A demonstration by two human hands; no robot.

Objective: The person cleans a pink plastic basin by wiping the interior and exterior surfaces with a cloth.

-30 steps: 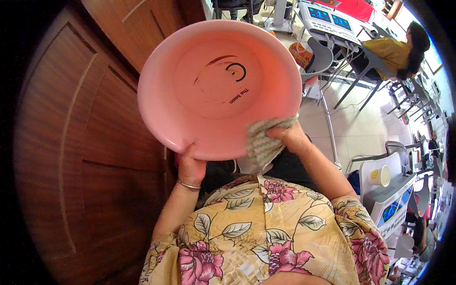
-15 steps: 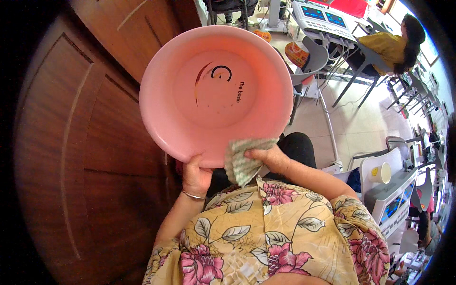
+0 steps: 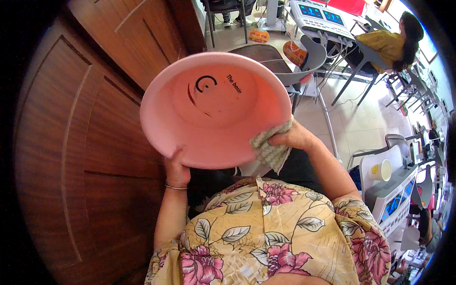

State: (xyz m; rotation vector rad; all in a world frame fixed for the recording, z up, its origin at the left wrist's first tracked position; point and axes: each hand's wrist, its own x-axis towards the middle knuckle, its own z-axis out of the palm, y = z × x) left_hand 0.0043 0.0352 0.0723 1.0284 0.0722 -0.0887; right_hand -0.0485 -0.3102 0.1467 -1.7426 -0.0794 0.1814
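Observation:
A round pink plastic basin (image 3: 213, 152) is held up in front of me, tilted so that I look into its inside. Dark printing and a thin reddish-brown mark show on its bottom. My left hand (image 3: 177, 170) grips the near-left rim, thumb inside and fingers hidden beneath. At the near-right rim my right hand (image 3: 293, 137) presses a green and white checked cloth (image 3: 271, 148) against the basin, the thumb on top of it. Part of the cloth hangs below the rim.
Brown wooden doors (image 3: 109, 156) stand close on the left. Beyond the basin is a grey chair (image 3: 311, 59). A machine with two screens (image 3: 320, 19) is at the back, near a seated person in yellow (image 3: 382, 47). A paper cup (image 3: 380, 170) sits at the right.
The basin has turned and tilted, its far rim coming lower. My right hand has moved right and up along the rim with the cloth. My left hand has shifted left along the rim.

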